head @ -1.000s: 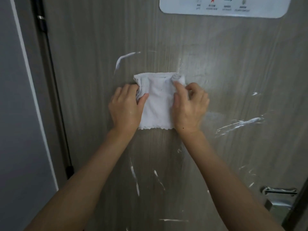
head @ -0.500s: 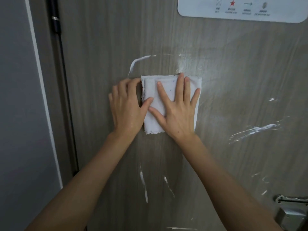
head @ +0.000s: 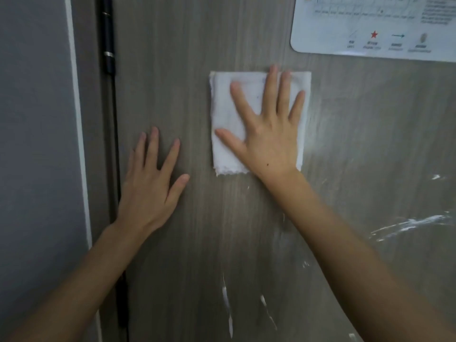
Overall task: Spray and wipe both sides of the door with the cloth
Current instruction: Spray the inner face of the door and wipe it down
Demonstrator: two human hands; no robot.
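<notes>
A folded white cloth (head: 225, 119) lies flat against the grey wood-grain door (head: 187, 58). My right hand (head: 269, 129) presses on the cloth with its fingers straight and spread. Lower and to the left, my left hand (head: 153, 183) rests flat on the bare door near the hinge side, apart from the cloth. White streaks of foam (head: 409, 224) remain on the door at the right and others (head: 227, 307) below the hands. No spray bottle is in view.
A white laminated sign (head: 370, 25) with a red star is stuck to the door at the upper right. A black hinge strip (head: 108, 45) runs down the door's left edge. Beside it stands a grey wall (head: 32, 144) with a white trim.
My left hand has let go of the cloth and moved down-left onto the bare door. My right hand has flattened on the cloth and slid it up, wiping off the streak above.
</notes>
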